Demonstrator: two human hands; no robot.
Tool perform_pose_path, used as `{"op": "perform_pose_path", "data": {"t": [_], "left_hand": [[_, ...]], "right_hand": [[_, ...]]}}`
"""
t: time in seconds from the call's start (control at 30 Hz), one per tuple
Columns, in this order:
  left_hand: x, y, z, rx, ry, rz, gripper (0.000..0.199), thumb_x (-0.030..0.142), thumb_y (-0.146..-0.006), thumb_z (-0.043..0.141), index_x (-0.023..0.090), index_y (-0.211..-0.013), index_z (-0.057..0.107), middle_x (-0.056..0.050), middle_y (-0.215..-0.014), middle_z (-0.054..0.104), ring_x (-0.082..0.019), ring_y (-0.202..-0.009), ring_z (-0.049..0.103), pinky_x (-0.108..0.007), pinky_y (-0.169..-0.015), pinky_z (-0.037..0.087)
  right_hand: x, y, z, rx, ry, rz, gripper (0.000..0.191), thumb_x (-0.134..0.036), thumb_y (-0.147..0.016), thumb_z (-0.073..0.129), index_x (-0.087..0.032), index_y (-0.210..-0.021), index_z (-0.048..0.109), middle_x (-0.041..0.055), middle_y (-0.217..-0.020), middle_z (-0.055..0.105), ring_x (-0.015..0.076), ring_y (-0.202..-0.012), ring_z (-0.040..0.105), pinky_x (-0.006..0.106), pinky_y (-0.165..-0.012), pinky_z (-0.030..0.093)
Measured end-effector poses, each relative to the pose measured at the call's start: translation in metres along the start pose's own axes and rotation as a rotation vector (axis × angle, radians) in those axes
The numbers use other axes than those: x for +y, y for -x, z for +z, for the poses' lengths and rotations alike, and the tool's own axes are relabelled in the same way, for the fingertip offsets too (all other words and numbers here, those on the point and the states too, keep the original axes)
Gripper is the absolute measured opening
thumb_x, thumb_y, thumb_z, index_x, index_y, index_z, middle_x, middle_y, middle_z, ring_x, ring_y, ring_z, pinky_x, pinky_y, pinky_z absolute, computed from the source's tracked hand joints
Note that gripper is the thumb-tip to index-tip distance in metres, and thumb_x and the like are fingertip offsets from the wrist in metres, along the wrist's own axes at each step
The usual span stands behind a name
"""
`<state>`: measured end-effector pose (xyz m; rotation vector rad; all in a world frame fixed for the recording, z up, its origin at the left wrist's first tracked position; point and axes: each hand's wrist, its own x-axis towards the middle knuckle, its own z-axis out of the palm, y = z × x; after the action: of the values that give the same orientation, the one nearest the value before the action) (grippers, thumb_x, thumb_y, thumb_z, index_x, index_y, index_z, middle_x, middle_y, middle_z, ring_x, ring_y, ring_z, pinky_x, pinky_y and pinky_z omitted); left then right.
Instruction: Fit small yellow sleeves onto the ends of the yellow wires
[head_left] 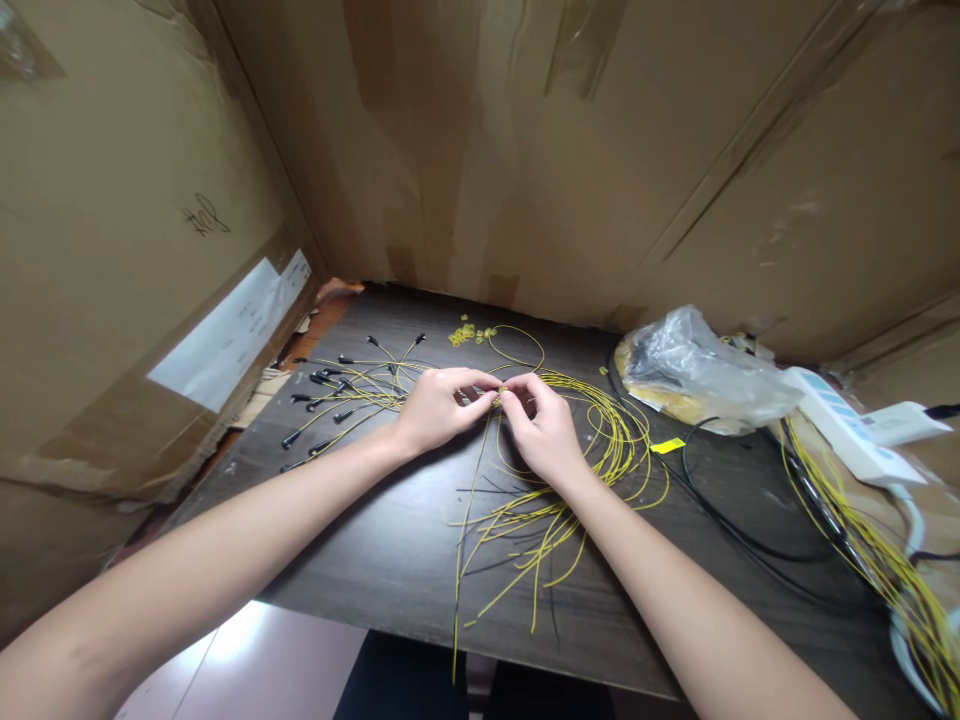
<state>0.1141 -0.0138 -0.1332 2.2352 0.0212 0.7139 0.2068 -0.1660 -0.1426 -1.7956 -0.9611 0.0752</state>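
Observation:
My left hand and my right hand meet over the middle of the dark table, fingertips pinched together. Between them is something small and yellow, probably part of a thin yellow wire; its details are too small to tell. A coiled bundle of yellow wires lies under and beside my right hand, its loose ends fanning out toward the table's front edge. To the left of my left hand, several wires end in black connectors. Beyond my hands sits a small pile of yellow rings.
Cardboard walls enclose the dark table. At the right are a clear plastic bag, a white power strip, black cables and another yellow wire bundle. A yellow tag lies near the coil.

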Motion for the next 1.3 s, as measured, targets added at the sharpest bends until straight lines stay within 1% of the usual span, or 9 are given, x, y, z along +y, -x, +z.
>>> {"op": "perform_pose_path", "data": {"t": [0.3,0.5,0.63,0.73,0.83,0.97,1.17,1.3], "left_hand": [[-0.0023,-0.0002,-0.0009,0.008,-0.035,0.039,0.015,0.021,-0.088,0.069,0.019,-0.099,0.079,-0.003,-0.087,0.077,-0.012,-0.067,0.067,-0.023,-0.064,0.052],[-0.0006,-0.0004,-0.0008,0.004,-0.025,0.063,0.015,0.017,-0.087,0.068,0.018,-0.098,0.078,-0.002,-0.084,0.075,-0.010,-0.064,0.065,-0.022,-0.065,0.052],[-0.0008,-0.0003,-0.0004,0.000,0.000,0.076,0.015,0.017,-0.088,0.067,0.017,-0.099,0.078,-0.002,-0.083,0.074,-0.009,-0.060,0.063,-0.021,-0.062,0.052],[-0.0019,-0.0001,0.0000,-0.003,0.010,0.088,0.016,0.018,-0.088,0.067,0.017,-0.100,0.078,-0.002,-0.084,0.074,-0.008,-0.060,0.062,-0.020,-0.061,0.051],[-0.0023,0.0002,0.0001,-0.011,0.012,0.089,0.016,0.017,-0.088,0.068,0.017,-0.100,0.078,-0.002,-0.085,0.075,-0.008,-0.060,0.063,-0.020,-0.062,0.052],[-0.0013,0.0004,0.0003,-0.029,0.010,0.051,0.012,0.019,-0.087,0.071,0.017,-0.096,0.077,-0.001,-0.083,0.077,-0.009,-0.059,0.064,-0.020,-0.061,0.052],[0.0005,-0.0002,0.0002,0.008,0.028,-0.007,0.011,0.021,-0.087,0.072,0.016,-0.095,0.078,-0.002,-0.083,0.078,-0.010,-0.061,0.066,-0.020,-0.062,0.053],[-0.0005,-0.0004,0.0000,0.024,0.012,0.004,0.012,0.021,-0.087,0.073,0.017,-0.097,0.079,-0.003,-0.083,0.078,-0.010,-0.062,0.067,-0.021,-0.062,0.053]], "right_hand": [[-0.0017,0.0010,-0.0020,-0.014,-0.007,0.000,0.021,-0.039,-0.096,0.053,-0.021,-0.089,0.063,0.0046,-0.087,0.069,0.0203,-0.080,0.062,0.032,-0.074,0.046],[-0.0015,-0.0003,-0.0025,-0.018,0.052,-0.023,0.030,-0.041,-0.099,0.047,-0.022,-0.079,0.059,0.0025,-0.077,0.064,0.0187,-0.073,0.056,0.031,-0.071,0.041],[-0.0005,-0.0005,-0.0024,-0.029,0.061,-0.022,0.036,-0.042,-0.100,0.044,-0.021,-0.073,0.054,0.0014,-0.071,0.059,0.0177,-0.070,0.053,0.031,-0.069,0.038],[0.0003,-0.0004,-0.0022,-0.033,0.060,-0.013,0.037,-0.043,-0.101,0.042,-0.021,-0.072,0.054,0.0010,-0.069,0.057,0.0173,-0.069,0.052,0.030,-0.068,0.037],[0.0002,-0.0003,-0.0021,-0.028,0.048,-0.009,0.036,-0.042,-0.100,0.043,-0.021,-0.073,0.054,0.0012,-0.070,0.058,0.0173,-0.069,0.052,0.030,-0.068,0.038],[-0.0014,-0.0002,-0.0024,-0.021,0.021,-0.021,0.029,-0.040,-0.099,0.046,-0.021,-0.080,0.058,0.0022,-0.076,0.062,0.0176,-0.072,0.055,0.031,-0.070,0.040],[-0.0024,0.0004,-0.0020,-0.011,-0.029,-0.037,0.019,-0.036,-0.095,0.051,-0.020,-0.088,0.060,0.0043,-0.086,0.066,0.0187,-0.078,0.061,0.031,-0.073,0.046],[-0.0004,0.0009,-0.0003,0.015,-0.024,-0.031,0.017,-0.036,-0.092,0.055,-0.020,-0.093,0.062,0.0052,-0.088,0.069,0.0188,-0.075,0.062,0.032,-0.071,0.047]]}}
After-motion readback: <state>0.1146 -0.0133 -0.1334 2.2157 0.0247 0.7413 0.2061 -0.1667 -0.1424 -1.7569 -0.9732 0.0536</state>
